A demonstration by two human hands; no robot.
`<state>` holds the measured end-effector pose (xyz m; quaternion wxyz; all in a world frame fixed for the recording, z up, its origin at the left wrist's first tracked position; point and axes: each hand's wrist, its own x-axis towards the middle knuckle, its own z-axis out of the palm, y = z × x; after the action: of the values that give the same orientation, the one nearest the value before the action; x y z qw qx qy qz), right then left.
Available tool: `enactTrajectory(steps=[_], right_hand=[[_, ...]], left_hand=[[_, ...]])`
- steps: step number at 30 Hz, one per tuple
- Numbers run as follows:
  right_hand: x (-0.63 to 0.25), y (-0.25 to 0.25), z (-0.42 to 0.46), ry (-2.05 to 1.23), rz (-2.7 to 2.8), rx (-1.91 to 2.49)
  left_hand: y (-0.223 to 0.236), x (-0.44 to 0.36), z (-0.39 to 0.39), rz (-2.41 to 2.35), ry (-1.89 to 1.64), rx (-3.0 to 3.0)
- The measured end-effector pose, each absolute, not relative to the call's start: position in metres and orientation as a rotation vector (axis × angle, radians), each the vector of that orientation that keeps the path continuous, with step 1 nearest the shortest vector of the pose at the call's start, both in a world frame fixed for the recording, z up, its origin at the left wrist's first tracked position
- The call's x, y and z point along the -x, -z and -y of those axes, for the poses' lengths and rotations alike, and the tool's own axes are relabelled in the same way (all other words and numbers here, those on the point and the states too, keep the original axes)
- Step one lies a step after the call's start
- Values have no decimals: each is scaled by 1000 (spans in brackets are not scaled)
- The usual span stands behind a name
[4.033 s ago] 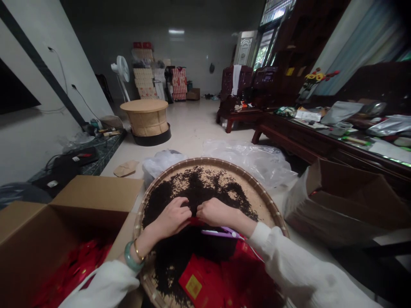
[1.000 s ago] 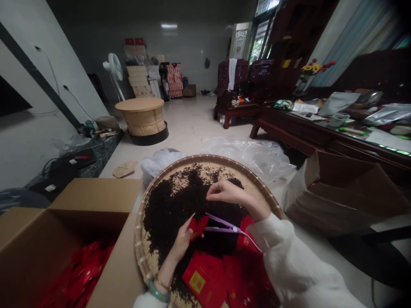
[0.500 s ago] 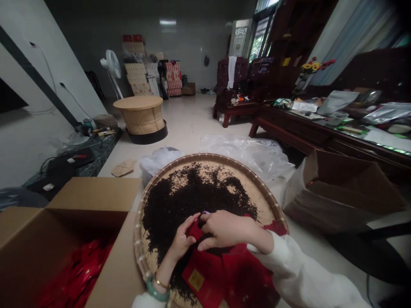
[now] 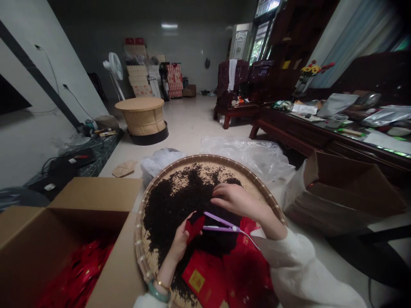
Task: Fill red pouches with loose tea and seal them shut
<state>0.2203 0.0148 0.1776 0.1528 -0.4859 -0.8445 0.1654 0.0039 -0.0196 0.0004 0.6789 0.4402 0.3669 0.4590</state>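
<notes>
My left hand is closed around a small red packet, held upright over a round woven bamboo tray. To its right, my right hand reaches low over the heap of dark dried leaves, its thumb and fingers slightly curled and apart. No object shows in it. Between the hands lies a purple flat iron with a pale cord, its two arms spread. Several flat red packets lie on the tray's near side, one with a gold square.
An open cardboard box with red packets inside stands at the left. Another open carton stands at the right. Clear plastic sheeting lies beyond the tray. A cluttered dark wooden table and a round drum-shaped stand are farther off.
My right hand has moved away from the red packet, up and to the right over the leaves, uncovering the purple flat iron. My left hand still holds the packet.
</notes>
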Motion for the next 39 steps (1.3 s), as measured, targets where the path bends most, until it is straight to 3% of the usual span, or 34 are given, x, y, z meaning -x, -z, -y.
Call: enactTrajectory(steps=[14,22,29,39], right_hand=[[-193,-127,-17,-813,2542,1082],[-201,-101,-29,-1094,2422,1062],[-186,-76,-17,-1209,1589,1224],[-174,-52,0,-1381,1155,1273]], left_hand=[[2,-14,30,-707,-885,-660],[-28,-27,27,-848,-903,-781],[-35,-32,23,-1002,-1081,-747],[-36,-28,19,-1074,-1181,-869]])
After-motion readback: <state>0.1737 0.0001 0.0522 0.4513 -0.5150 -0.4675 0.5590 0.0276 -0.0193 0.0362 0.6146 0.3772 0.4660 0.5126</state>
